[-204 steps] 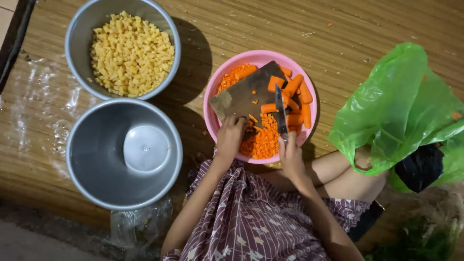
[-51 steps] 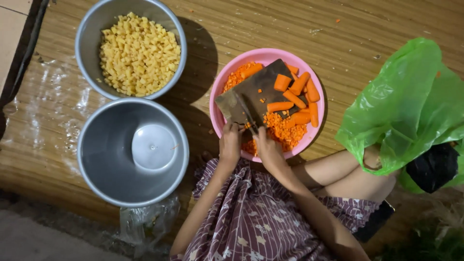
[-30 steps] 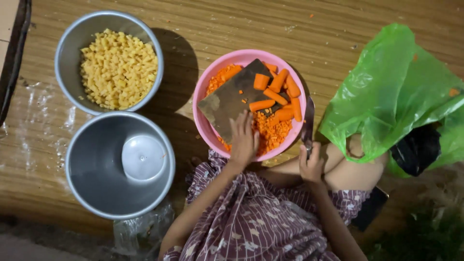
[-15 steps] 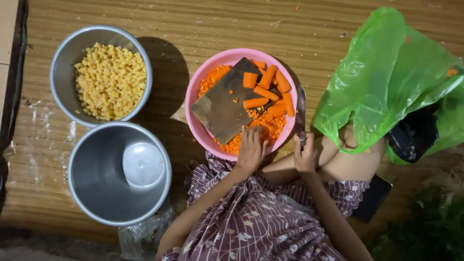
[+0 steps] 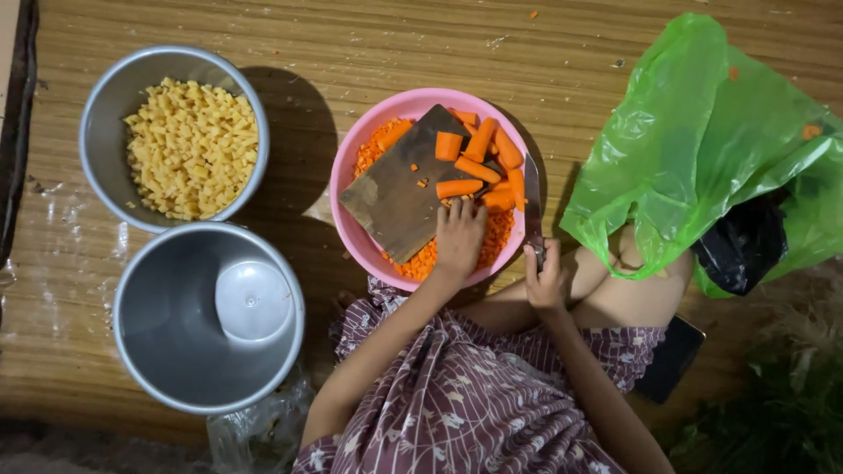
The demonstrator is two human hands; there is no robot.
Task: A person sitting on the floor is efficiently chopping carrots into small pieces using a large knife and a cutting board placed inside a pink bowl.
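Head view: left hand (image 5: 458, 237), fingers spread flat on carrot pieces (image 5: 479, 167) at the board (image 5: 399, 193) edge, inside pink bowl (image 5: 360, 237). Right hand (image 5: 546, 276), fingers clamped round knife (image 5: 532, 206) handle, blade just outside the bowl's right rim. Steel bowl (image 5: 105, 105) of yellow cubes (image 5: 191, 147); steel pot (image 5: 158, 351); green bag (image 5: 694, 149); wooden floor (image 5: 351, 44)

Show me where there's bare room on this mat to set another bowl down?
The widest bare patch is the mat along the far edge, beyond the pink bowl and the metal bowl of yellow cubes. A narrower strip lies between the pink bowl and the green bag. It is crowded near the lap, around the empty metal bowl.
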